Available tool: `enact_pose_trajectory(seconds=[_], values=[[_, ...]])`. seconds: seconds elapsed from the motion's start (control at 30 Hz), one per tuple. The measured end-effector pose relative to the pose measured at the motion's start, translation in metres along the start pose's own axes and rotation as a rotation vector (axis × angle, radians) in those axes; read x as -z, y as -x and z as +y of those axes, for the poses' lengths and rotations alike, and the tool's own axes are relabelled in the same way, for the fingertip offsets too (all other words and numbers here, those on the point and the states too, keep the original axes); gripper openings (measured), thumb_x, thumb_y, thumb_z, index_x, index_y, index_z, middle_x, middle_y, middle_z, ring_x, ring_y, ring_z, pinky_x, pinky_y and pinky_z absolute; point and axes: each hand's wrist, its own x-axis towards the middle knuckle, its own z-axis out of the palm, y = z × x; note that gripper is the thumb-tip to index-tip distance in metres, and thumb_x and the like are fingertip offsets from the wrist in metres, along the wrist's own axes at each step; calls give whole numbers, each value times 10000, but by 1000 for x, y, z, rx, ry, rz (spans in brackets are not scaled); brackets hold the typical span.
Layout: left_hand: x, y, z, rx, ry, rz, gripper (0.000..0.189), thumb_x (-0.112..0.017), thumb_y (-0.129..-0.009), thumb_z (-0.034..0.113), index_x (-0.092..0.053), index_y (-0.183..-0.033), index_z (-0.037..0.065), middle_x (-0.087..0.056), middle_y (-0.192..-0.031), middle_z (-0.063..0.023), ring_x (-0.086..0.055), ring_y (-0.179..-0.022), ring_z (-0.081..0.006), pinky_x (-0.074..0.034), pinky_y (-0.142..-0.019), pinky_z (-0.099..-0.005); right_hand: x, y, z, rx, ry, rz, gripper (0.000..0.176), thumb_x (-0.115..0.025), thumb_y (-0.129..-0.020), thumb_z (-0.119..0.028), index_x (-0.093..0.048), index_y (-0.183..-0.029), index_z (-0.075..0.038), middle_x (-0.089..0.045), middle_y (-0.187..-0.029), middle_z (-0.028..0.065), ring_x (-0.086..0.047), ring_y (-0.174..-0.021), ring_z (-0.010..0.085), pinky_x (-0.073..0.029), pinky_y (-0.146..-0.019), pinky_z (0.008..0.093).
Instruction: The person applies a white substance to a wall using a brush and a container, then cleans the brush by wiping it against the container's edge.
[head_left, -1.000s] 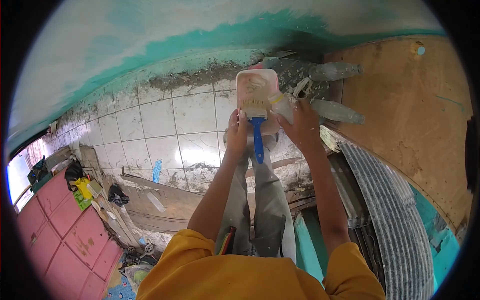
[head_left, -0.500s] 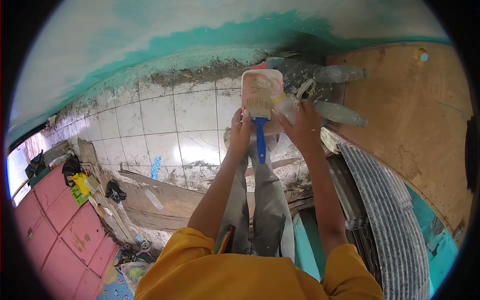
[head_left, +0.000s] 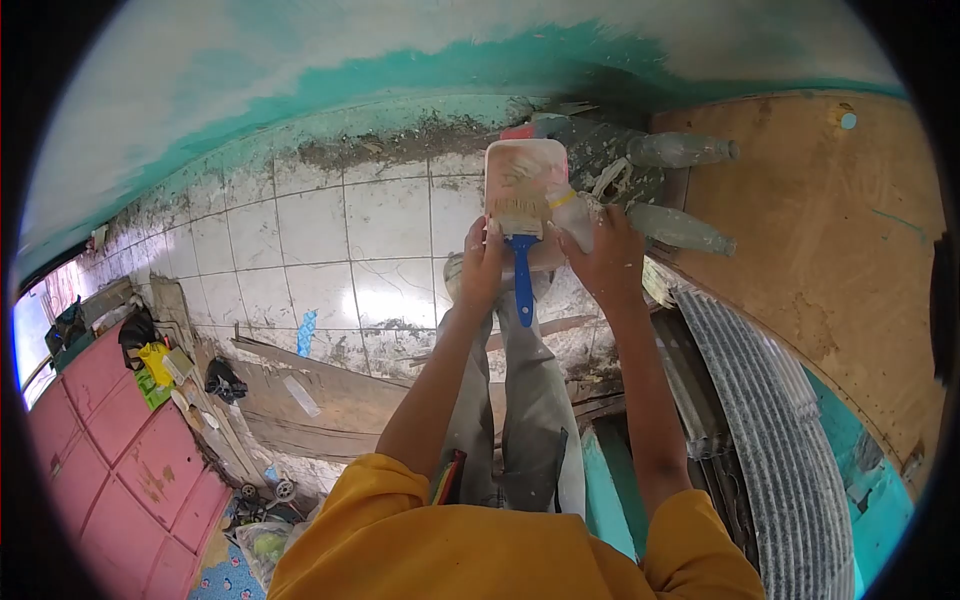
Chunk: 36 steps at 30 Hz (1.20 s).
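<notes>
My left hand (head_left: 482,265) is closed on the near left edge of a shallow rectangular paint tray (head_left: 490,165), held out in front of me. A paintbrush (head_left: 523,283) with a blue handle lies on the tray, bristles inside and handle sticking out towards me. In my right hand (head_left: 612,258) is a clear plastic bottle (head_left: 573,218) with a yellow ring at its neck. It is tilted, its neck over the tray's right edge. Pale, wet-looking smears cover the tray's inside. My fingers hide part of the bottle.
Two more plastic bottles (head_left: 682,228) lie at the right beside a wooden board (head_left: 800,250). Corrugated sheets (head_left: 765,430) lean at lower right. Dirty white tiles (head_left: 310,225) meet a teal-and-white wall (head_left: 400,70). Planks (head_left: 320,400) and a pink panel (head_left: 130,450) are at left.
The bottle's neck and yellow ring have shifted slightly in my right hand. The tray, brush and left hand stay nearly the same; the view has moved a little.
</notes>
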Motion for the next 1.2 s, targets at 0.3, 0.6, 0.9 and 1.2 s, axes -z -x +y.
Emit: enact_pose_trajectory(seconds=[0.3,0.6,0.9,1.2], values=[[1,-5,-14,-34,-5,-16,553,-444,-1032,370,-417,-1361,-74,-550,-1189,-165,-536,-1060,-190,-456,-904,-318,-5,2,5,1,-12,41,486,-717,-799,-399,-604,-1042,7,-577,-1096,180,-588,-1016,361,-452,-792,500],[3,-4,-3,-53,-35,21,550,-432,-1036,376,-441,-1339,-84,-568,-1184,-167,-533,-1076,-197,-433,-938,-311,-6,-8,21,-87,-265,166,613,-745,-799,-376,-551,-1180,62,-607,-1053,256,-603,-969,441,-480,-840,490],[10,6,23,-13,-16,-5,580,-406,-1039,424,-466,-1321,-79,-592,-1141,-132,-535,-1060,-171,-427,-928,-291,-59,-74,66,-218,-288,305,631,-767,-769,-371,-546,-1181,52,-606,-1095,270,-599,-1052,419,-468,-920,471],[27,16,62,-12,49,-58,614,-424,-1028,463,-449,-1338,-66,-568,-1198,-120,-498,-1125,-163,-378,-991,-299,-65,-85,60,-212,-243,348,554,-775,-742,-272,-555,-1163,13,-621,-1075,219,-605,-1029,407,-482,-894,450]])
